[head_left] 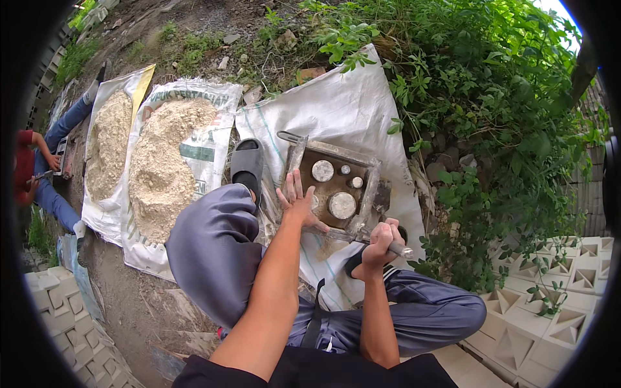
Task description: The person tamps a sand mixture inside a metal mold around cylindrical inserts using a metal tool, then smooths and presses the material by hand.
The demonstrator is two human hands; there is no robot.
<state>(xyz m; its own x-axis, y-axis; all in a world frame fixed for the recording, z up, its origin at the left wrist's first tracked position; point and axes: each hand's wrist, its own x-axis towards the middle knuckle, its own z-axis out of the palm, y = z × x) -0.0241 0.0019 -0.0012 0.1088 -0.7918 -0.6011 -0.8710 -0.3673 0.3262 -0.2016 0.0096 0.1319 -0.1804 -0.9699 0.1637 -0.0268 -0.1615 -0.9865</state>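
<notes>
- Head view, centre of the frame: a grey metal box [343,153] sits on a white sack [346,97], its raised sides around a brown, dusty inside. Pale round discs [341,205] of differing sizes show within it, larger ones to the left and small ones near the upper right.
- The left hand [299,208] is open, fingers spread and pointing up the frame, and seems to rest on the lower left part of the box. The box lies just above it and to its right.
- The right hand [380,247] is clenched around a metal bar [349,237] near the bar's right end, the tip sticking out past the fist.
- The bar's long axis runs across the frame, dipping slightly toward the right, along the lower side of the box. The left thumb is near its left end; whether they touch is hard to tell. The right hand is nearer the box's lower right corner, the left its lower left.
- Left of centre, a dark sandal [246,161] is beside the box; further left, pale powder [162,168] is heaped on another sack [223,107].
- At the left edge, a co-worker in a red sleeve [24,138] sits well apart.
- Leafy plants [491,123] fill the upper right; pale blocks [517,336] lie lower right.
</notes>
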